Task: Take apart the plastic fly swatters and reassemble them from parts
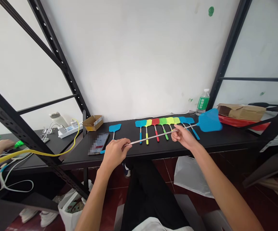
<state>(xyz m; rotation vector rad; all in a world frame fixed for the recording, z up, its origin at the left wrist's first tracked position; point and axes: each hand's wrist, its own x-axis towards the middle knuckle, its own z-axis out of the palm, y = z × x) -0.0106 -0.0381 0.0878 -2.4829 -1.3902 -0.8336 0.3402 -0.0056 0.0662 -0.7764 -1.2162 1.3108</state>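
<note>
A blue fly swatter (210, 121) with a long metal rod is held across the table, its head to the right. My left hand (116, 150) is closed round the rod's left end, where a bit of blue handle shows past the fingers. Further along, my right hand (183, 136) pinches the rod nearer the head. Behind the rod lies a row of several fly swatters with short handles, among them a red fly swatter (155, 122) and a yellow fly swatter (148, 123). Another blue fly swatter (115, 128) lies apart at left, its lower part hidden by my left hand.
A phone (99, 143) and a small cardboard box (93, 123) are on the black table at left. At the right stand a water bottle (203, 102) and an open carton (241, 112). A yellow cable (44, 154) crosses the shelf post. Another person's hand (2, 146) is at far left.
</note>
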